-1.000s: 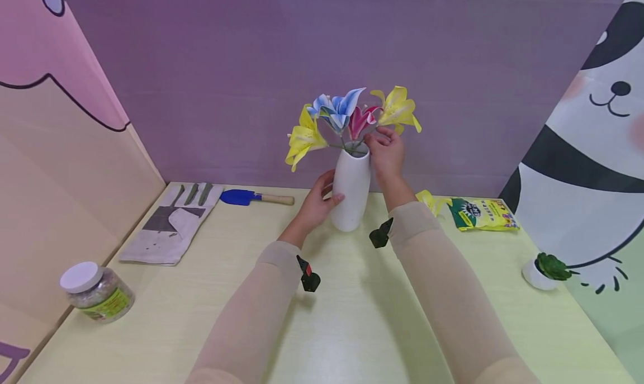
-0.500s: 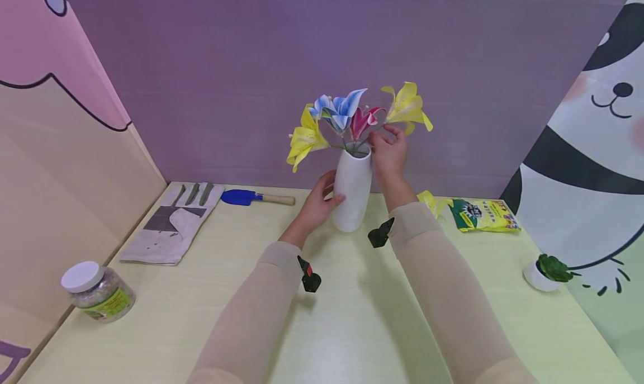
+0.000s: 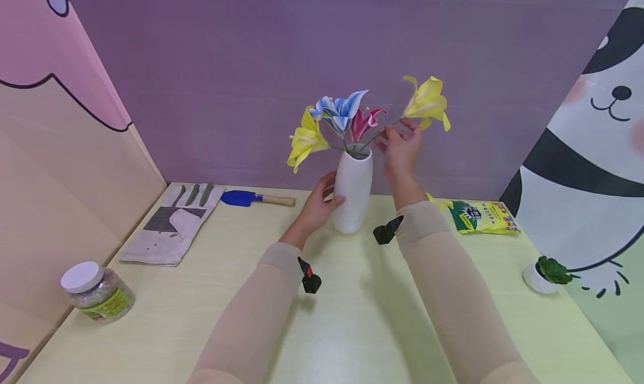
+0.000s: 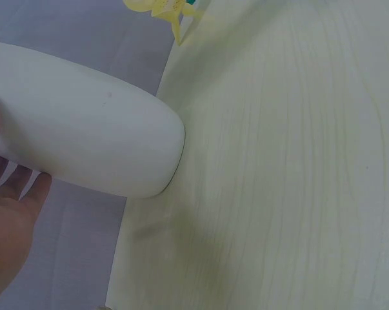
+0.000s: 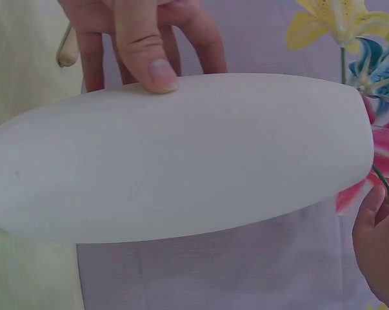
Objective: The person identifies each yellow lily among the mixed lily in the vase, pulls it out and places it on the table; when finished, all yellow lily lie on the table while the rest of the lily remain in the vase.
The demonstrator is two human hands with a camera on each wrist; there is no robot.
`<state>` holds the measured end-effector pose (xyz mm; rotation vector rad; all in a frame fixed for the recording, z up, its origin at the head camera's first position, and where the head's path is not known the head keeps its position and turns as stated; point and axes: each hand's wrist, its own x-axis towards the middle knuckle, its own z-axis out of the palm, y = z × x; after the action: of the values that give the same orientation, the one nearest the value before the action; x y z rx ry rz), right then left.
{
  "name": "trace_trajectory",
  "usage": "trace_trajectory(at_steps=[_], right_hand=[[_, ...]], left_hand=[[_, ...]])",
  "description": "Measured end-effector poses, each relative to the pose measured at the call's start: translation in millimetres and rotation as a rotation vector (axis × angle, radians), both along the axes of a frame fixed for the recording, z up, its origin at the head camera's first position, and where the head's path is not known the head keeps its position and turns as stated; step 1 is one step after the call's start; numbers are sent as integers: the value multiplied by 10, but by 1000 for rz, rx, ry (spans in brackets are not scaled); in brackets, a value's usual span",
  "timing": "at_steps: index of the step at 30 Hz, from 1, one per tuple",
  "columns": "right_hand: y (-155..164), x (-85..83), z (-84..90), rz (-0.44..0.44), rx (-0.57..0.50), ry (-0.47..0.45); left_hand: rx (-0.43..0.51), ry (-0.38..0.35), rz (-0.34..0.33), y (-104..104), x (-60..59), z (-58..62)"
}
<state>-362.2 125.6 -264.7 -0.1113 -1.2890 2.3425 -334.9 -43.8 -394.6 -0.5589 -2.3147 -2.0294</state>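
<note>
Yellow flower [image 3: 427, 100] is now drawn further right and higher by the pinching right hand [image 3: 401, 147]; the white vase [image 3: 352, 189], mid-table near the wall, is gripped by the left hand [image 3: 318, 205].

vase [image 3: 352, 191]: smooth matt white, ceramic-looking
table [image 3: 352, 317]: pale wood grain, slight sheen
trowel [image 3: 256, 197]: blue glossy blade, wooden handle
glove [image 3: 171, 222]: cloth
</note>
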Motion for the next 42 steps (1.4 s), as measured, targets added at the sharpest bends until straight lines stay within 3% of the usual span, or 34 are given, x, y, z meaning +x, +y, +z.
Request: trace_trajectory(at_steps=[1,12,18,23,32,42], right_hand=[[15,-3,12,-6,-14,16],[303,129,216,-20,-72,128],[492,277,308,45,-104,161],[633,389,299,93,-47,160],[911,571,48,275,147,78],[1263,658,-499,414,462,-147]], left_hand=[[0,-9,-8,-5,26,36],[-14,4,17,9,-6,-4],[-24,1,12,3,-3,-7],[-16,7,5,-9,-22,-23],[-22,5,9,1,-7,-9],[-37,-7,19,-1,14,29]])
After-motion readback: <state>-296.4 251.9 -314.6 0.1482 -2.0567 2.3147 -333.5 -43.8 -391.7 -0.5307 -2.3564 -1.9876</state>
